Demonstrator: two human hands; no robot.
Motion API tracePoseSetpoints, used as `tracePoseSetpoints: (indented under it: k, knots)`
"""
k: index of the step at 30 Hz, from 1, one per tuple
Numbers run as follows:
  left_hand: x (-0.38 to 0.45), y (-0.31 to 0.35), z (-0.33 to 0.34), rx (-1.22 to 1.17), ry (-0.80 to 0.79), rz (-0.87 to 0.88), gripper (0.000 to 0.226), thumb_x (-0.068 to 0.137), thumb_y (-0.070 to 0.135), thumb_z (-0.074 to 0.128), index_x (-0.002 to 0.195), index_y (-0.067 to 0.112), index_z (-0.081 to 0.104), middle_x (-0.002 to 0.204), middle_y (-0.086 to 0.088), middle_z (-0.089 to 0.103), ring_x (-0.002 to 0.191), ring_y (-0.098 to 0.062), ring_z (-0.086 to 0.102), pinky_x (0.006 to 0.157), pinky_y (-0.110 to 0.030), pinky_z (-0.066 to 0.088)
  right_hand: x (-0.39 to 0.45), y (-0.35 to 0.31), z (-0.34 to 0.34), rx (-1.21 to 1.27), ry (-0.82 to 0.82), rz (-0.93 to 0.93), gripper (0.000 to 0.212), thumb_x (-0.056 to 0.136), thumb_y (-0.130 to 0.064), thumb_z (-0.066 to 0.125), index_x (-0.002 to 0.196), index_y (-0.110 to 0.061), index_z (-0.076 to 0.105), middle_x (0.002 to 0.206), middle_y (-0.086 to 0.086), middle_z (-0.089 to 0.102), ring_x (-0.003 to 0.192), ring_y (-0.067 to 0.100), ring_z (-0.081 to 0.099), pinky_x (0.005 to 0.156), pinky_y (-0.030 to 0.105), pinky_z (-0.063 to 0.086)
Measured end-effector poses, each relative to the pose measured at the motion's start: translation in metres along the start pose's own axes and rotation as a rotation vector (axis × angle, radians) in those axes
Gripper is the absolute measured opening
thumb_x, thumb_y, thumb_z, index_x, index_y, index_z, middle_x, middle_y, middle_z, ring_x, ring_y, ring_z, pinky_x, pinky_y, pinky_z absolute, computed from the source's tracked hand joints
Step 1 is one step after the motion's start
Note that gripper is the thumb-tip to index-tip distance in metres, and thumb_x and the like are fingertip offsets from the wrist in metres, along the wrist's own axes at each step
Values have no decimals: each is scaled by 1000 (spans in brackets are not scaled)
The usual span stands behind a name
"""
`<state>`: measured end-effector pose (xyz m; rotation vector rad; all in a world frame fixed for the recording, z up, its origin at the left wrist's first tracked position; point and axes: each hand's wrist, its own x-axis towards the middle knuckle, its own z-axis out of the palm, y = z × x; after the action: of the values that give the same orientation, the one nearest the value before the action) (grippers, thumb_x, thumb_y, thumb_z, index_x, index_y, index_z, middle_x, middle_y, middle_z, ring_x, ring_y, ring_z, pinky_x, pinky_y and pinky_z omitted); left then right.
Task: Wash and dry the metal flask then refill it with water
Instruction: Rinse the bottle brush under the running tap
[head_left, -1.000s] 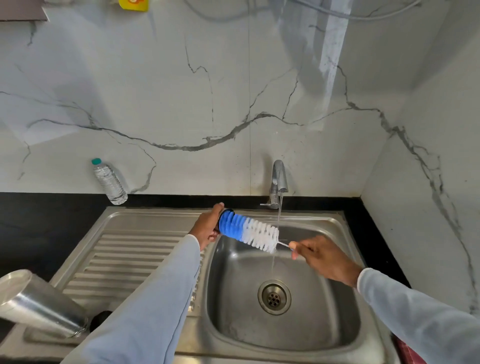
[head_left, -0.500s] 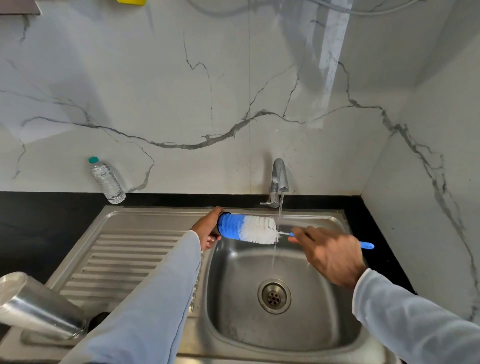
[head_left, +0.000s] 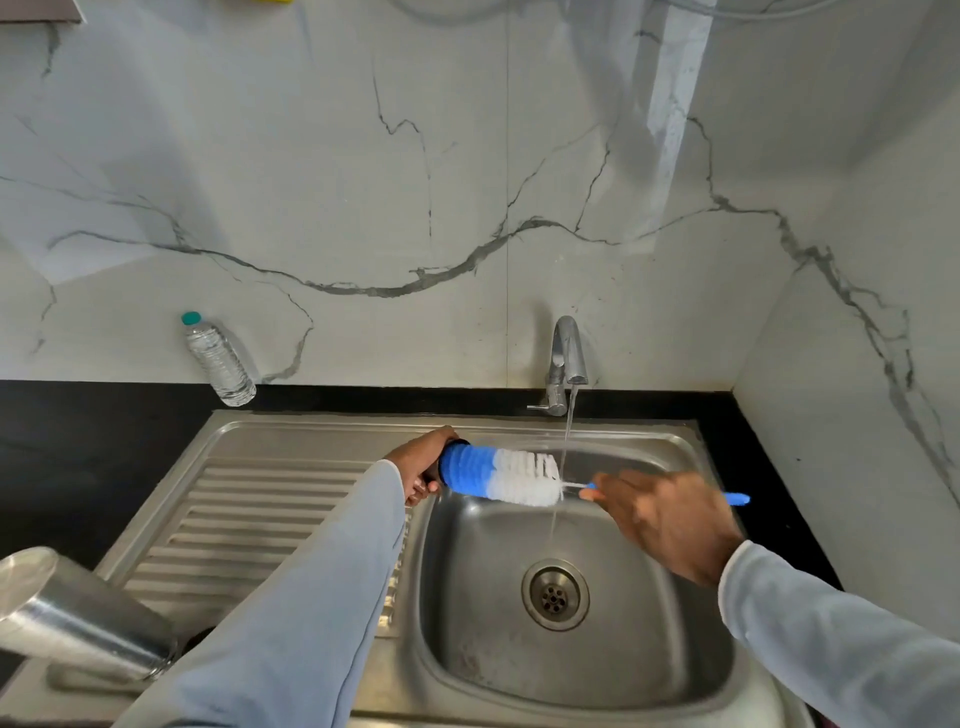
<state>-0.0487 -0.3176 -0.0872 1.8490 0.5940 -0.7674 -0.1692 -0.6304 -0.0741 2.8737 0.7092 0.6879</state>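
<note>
A bottle brush (head_left: 498, 475) with blue and white bristles lies almost level over the sink basin (head_left: 691, 597). My right hand (head_left: 660, 519) grips its blue handle, whose end sticks out to the right. My left hand (head_left: 415, 467) holds a small black cap-like piece (head_left: 434, 470) against the brush's blue tip at the basin's left rim. Water runs from the tap (head_left: 566, 353) past the white bristles. The metal flask (head_left: 78, 618) rests tilted at the lower left of the drainboard (head_left: 249, 519), its wide end towards me and apart from both hands.
A clear plastic water bottle (head_left: 221, 364) with a teal cap leans against the marble wall behind the drainboard. Black countertop surrounds the steel sink. The drain (head_left: 555, 595) sits mid-basin. A marble side wall closes in on the right.
The brush has tipped from slanting down to nearly level. My right hand shifted right along the handle, and the handle's blue end now shows. My left hand stayed at the basin rim.
</note>
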Motion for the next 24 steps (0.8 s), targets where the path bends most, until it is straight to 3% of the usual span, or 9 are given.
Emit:
tracePoseSetpoints:
  k: [1,3,5,8,10,13,17,21,24]
  knots:
    - [2,-1,1,11,16,38,47,86,60,52,81,13,52,60,-5,47,42,-13,25,42,-19,20,3,-2,0,88,-163,98,48,105,-57,29,94,-29,68,70,-2,66,58,24,64,53,32,45]
    - [4,-2,2,-34,13,141,50,90,63,48,77,14,50,57,-4,44,43,-13,21,42,-21,19,12,-2,-2,518,-444,330,51,101,-61,37,87,-29,74,63,-3,62,56,15,57,60,29,43]
    - [6,-3,5,-149,-13,249,55,94,66,47,72,15,51,55,-2,44,43,-13,25,42,-22,20,18,0,-9,1057,-689,662,48,99,-58,49,88,-21,77,57,-1,46,45,12,36,50,25,32]
    - [7,-2,9,-327,14,363,54,95,65,54,86,13,65,68,-7,64,53,-17,53,50,-24,41,21,1,-20,1367,-868,888,52,97,-58,54,102,-11,75,60,-3,35,49,11,23,44,22,20]
    - [7,-4,11,-528,-41,409,50,98,57,57,109,10,67,93,-14,77,80,-25,75,67,-33,58,22,0,-21,1294,-749,815,48,97,-57,55,95,-15,78,57,-3,37,47,12,25,45,23,23]
    - [8,-9,11,-655,-83,436,55,102,50,53,120,-1,64,107,-20,77,97,-29,77,72,-38,64,20,4,-19,831,-471,602,39,96,-55,57,80,-28,80,48,-5,48,44,6,41,53,23,37]
    - [11,-11,9,-682,67,420,56,94,51,66,118,0,65,101,-21,77,92,-30,77,72,-41,64,4,13,-27,538,-330,525,45,92,-66,50,88,-29,77,60,-5,64,55,9,59,56,30,50]
    - [14,-6,11,-858,135,367,51,82,50,81,110,9,69,103,-17,77,94,-31,76,84,-46,63,-4,-8,-25,547,-188,483,46,89,-69,45,99,-39,78,71,-12,72,64,11,65,62,33,56]
    - [14,-1,8,-990,212,324,50,80,50,83,105,10,68,96,-11,72,73,-21,67,67,-29,59,-12,-6,-18,638,-144,551,56,87,-76,44,97,-32,77,78,-8,75,68,13,67,66,38,58]
